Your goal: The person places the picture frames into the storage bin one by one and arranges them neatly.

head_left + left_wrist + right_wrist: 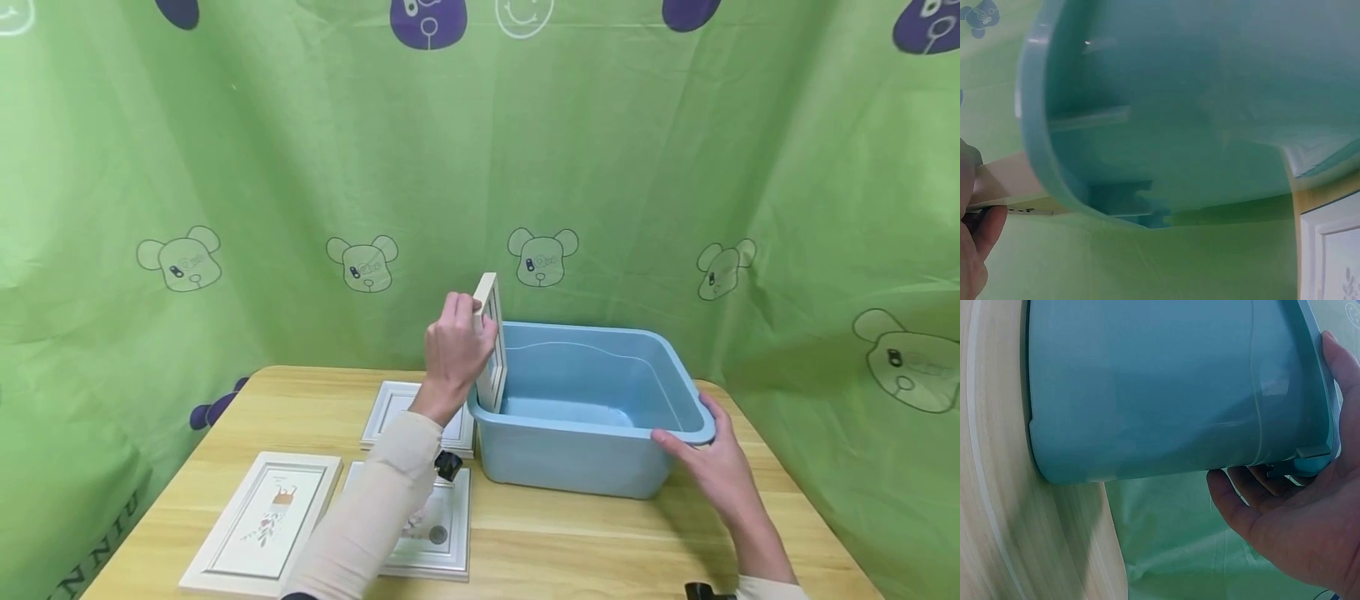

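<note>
My left hand (pixel 456 346) grips a white picture frame (pixel 493 379) by its upper edge. That frame stands on end, its lower part inside the left end of a blue plastic basin (pixel 570 457). In the left wrist view, the thumb and fingers pinch the pale edge of the frame (pixel 1007 178) beyond the basin's rim (pixel 1034 106). On the other side, my right hand (pixel 716 467) holds the basin's right front corner, thumb on the rim. Its fingers (pixel 1235 506) curl up under the rim along the outer wall in the right wrist view.
Left of the basin lie a white frame with a potted plant picture (pixel 262 521), a silvery frame (pixel 450 560) partly under the left sleeve, and another white frame (pixel 390 404) behind it. All rest on a wooden table (pixel 570 542). A green curtain (pixel 622 167) hangs close behind.
</note>
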Motion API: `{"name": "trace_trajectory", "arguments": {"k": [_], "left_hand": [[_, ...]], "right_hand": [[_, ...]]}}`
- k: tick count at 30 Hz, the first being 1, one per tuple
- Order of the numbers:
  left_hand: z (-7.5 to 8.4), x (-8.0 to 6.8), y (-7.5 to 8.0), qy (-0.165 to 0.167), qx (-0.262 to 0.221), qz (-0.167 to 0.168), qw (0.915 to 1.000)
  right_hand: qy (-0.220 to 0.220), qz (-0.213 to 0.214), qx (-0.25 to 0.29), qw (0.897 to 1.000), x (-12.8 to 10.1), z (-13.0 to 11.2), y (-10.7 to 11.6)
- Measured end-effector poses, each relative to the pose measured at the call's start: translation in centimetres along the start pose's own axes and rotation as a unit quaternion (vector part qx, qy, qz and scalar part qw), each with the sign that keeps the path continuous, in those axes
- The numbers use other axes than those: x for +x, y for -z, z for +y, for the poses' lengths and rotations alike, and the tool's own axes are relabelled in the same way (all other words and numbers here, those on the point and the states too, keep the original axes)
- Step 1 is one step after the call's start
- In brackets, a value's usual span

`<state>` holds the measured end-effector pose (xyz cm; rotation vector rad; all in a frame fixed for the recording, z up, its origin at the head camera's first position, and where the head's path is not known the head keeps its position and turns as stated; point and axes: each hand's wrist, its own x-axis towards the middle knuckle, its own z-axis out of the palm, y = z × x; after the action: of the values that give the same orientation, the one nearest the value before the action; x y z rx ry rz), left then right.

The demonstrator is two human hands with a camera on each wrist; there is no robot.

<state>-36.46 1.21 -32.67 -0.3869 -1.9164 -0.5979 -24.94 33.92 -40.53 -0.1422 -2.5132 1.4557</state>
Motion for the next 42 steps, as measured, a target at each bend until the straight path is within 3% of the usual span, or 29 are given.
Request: {"name": "trace_trajectory", "arguments": {"k": [8, 36, 42], "left_hand": [[-0.3, -1.1, -0.6, 0.007, 0.011, -0.028, 0.9995], [-0.9, -3.7, -1.8, 0.010, 0.050, -0.065, 0.9966], [-0.7, -4.0, -1.5, 0.027, 0.058, -0.099, 0.9930]], "right_hand": [[-0.005, -0.006, -0.001, 1.000, 0.0, 0.0, 0.1], [-0.004, 0.000, -0.004, 1.000, 0.0, -0.3, -0.3], [-0.009, -0.002, -0.007, 1.000, 0.1, -0.4, -0.3]]}}
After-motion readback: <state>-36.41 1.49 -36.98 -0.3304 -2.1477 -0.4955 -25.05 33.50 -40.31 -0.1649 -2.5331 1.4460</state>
